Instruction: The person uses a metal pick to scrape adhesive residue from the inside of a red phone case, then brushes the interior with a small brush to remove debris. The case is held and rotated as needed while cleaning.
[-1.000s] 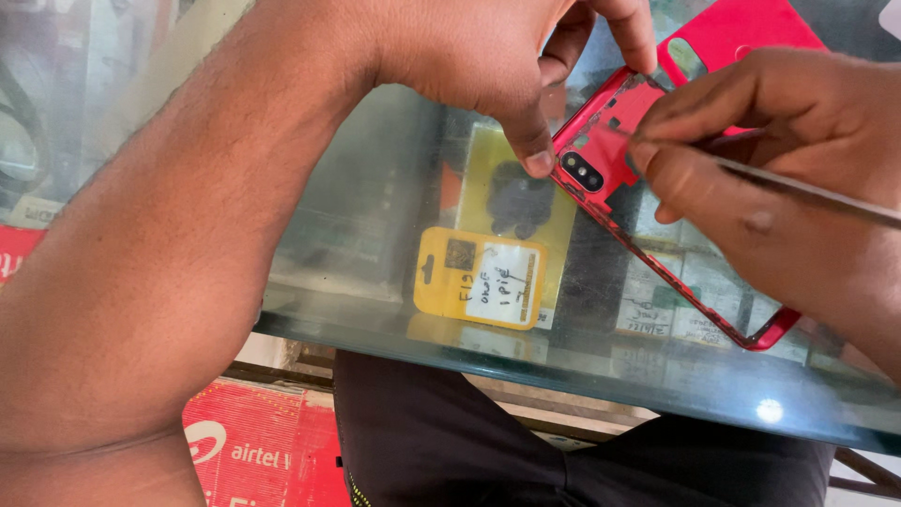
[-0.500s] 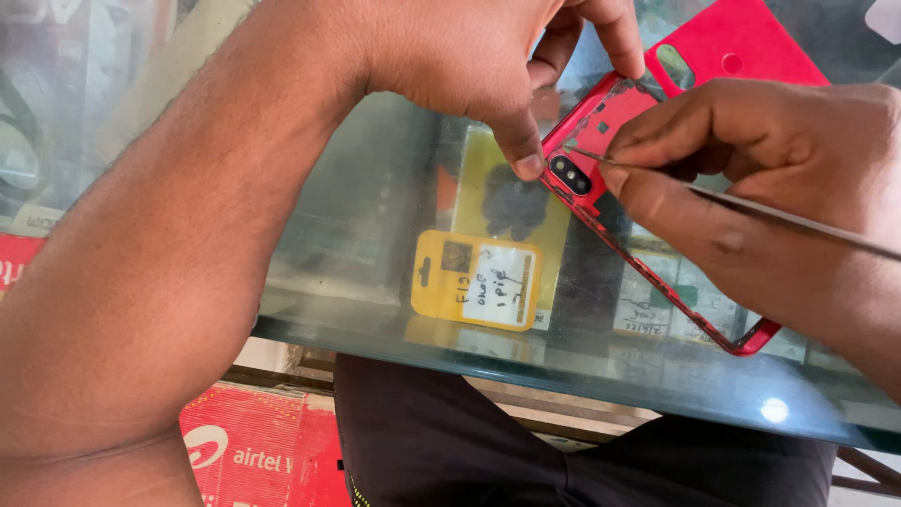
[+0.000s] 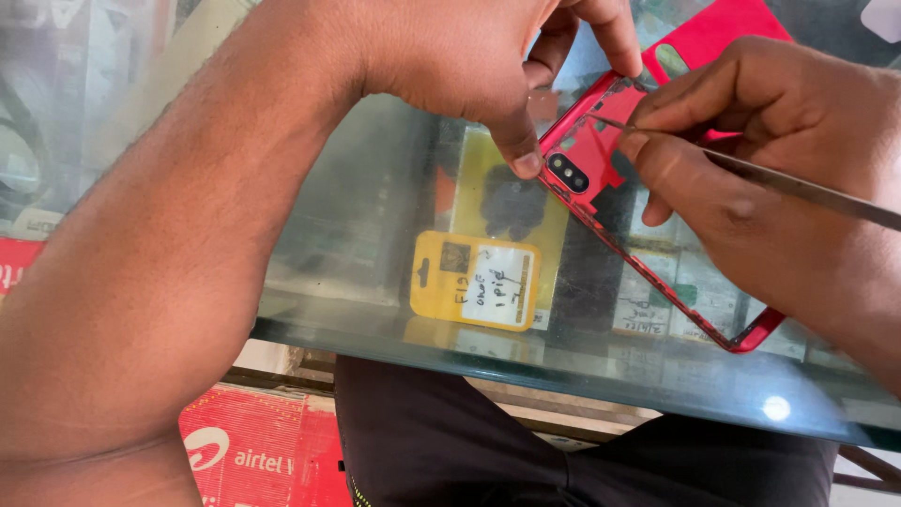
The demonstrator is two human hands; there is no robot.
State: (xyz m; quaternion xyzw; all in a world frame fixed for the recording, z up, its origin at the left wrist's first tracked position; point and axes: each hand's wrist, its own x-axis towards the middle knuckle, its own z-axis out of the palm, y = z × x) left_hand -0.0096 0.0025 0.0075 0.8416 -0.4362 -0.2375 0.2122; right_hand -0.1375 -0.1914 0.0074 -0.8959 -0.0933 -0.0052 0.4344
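The left hand is pinching the red plastic phone frame steady on the glass counter, while the right hand is gripping thin metal tweezers, probably picking inside it.

- Phone frame: glossy red plastic, with a shiny dark camera lens.
- Tool: thin bare metal, dull grey sheen.
- Counter: smooth, reflective glass, slightly smudged.
- Yellow packet: glossy plastic with a matt white paper label.
- Trousers: matt dark cloth.
- Red box: ribbed cardboard.

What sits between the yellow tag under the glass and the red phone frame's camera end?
In the head view, a yellow packet with a dark shape lies under the glass between the yellow tag and the red phone frame.
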